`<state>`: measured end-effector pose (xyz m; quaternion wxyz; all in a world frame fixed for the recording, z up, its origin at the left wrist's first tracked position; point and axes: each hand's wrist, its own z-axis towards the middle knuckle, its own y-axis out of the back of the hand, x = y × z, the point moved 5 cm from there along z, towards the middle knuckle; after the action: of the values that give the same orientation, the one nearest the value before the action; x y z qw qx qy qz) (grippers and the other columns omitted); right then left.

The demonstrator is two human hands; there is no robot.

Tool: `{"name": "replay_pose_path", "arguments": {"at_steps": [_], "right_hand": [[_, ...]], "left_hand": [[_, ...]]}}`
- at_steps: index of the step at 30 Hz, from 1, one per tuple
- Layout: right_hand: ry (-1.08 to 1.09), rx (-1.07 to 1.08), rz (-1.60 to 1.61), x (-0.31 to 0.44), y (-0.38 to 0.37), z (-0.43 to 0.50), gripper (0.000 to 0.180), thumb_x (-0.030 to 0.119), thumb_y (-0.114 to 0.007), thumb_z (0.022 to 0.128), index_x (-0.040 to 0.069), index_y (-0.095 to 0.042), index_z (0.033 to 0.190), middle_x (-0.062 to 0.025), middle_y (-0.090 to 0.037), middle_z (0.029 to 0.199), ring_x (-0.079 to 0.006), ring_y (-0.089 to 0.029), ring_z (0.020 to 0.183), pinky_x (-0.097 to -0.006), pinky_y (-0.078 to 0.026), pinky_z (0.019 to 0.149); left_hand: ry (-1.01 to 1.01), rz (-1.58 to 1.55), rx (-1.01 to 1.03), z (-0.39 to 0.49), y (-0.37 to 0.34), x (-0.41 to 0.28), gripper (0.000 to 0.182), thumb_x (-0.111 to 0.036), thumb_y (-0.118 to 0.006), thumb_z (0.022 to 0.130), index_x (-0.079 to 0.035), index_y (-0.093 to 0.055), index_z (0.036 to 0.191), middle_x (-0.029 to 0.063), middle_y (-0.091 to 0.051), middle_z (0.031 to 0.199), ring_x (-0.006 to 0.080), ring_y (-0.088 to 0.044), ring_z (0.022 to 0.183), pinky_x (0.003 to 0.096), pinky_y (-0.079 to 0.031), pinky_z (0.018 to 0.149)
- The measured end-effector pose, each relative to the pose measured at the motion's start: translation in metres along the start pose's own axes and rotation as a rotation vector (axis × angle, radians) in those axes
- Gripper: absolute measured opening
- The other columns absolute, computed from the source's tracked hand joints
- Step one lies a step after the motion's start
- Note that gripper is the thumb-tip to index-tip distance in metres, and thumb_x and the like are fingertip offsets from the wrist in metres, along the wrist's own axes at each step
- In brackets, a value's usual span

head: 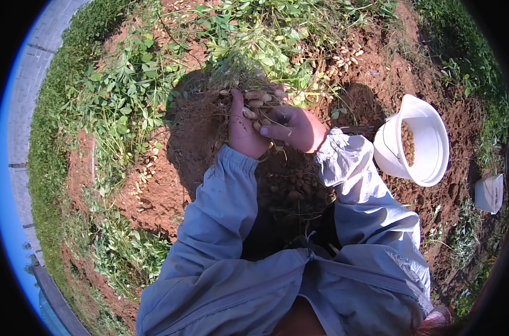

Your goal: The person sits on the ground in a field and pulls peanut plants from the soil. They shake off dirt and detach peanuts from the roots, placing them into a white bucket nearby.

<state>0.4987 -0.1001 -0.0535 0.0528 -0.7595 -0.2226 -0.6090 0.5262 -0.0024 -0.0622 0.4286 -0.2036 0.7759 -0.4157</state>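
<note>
A cluster of unshelled peanut pods (256, 101) hangs among the thin roots of an uprooted peanut plant. Round its root end my left hand (245, 134) is closed, with the thumb pointing up along the near side. From the right, my right hand (300, 128) meets the cluster with bent fingers, its thumb against the lower pods. Some fingertips are hidden behind pods and roots. Beyond both hands spread the plant's green leaves and stems (262, 52).
At right a white plastic bucket (431, 143) leans, with loose peanuts (407, 145) inside. Farther right stands a smaller whitish container (488, 194). Picked peanuts (346, 59) lie on reddish soil (153, 197). Pulled plants (124, 248) cover the left side, beside a grey paved path (21, 105).
</note>
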Motion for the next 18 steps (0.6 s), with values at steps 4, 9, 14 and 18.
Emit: {"name": "replay_pose_path", "arguments": {"at_steps": [4,9,14,18], "right_hand": [[0.111,0.034,0.400,0.000,-0.010,-0.004,0.039,0.031,-0.062,0.085,-0.001,-0.058,0.107,-0.0055,-0.059,0.068,-0.0125,-0.055,0.060,-0.0262,-0.043,0.056],[-0.071,0.111,0.758,-0.021,-0.025,0.006,0.034,0.029,-0.053,0.091,-0.001,-0.057,0.107,-0.0032,-0.047,0.052,-0.0114,-0.043,0.039,-0.0236,-0.032,0.037],[-0.039,0.033,0.888,-0.019,-0.024,0.008,0.023,0.024,-0.053,0.091,0.001,-0.057,0.092,-0.0025,-0.047,0.052,-0.0100,-0.040,0.038,-0.0229,-0.030,0.036],[0.100,0.234,0.602,0.001,-0.036,-0.006,0.026,0.028,-0.060,0.087,0.003,-0.061,0.090,-0.0004,-0.053,0.060,-0.0066,-0.049,0.051,-0.0204,-0.035,0.046]], "left_hand": [[0.009,0.013,0.001,0.001,0.001,0.003,0.073,-0.064,-0.029,0.089,0.000,-0.053,0.116,0.0126,-0.061,0.105,0.0246,-0.061,0.090,0.0386,-0.052,0.078],[0.057,0.071,0.039,-0.001,0.005,0.000,0.075,-0.066,-0.026,0.089,-0.001,-0.054,0.116,0.0113,-0.062,0.103,0.0251,-0.061,0.087,0.0378,-0.053,0.075],[0.170,0.074,0.282,-0.001,0.005,0.000,0.075,-0.067,-0.029,0.088,-0.003,-0.051,0.119,0.0109,-0.062,0.104,0.0259,-0.062,0.083,0.0403,-0.053,0.070],[-0.016,0.079,-0.036,0.007,0.019,-0.008,0.069,-0.065,-0.033,0.088,-0.007,-0.051,0.120,0.0131,-0.057,0.117,0.0297,-0.052,0.111,0.0496,-0.044,0.088]]}}
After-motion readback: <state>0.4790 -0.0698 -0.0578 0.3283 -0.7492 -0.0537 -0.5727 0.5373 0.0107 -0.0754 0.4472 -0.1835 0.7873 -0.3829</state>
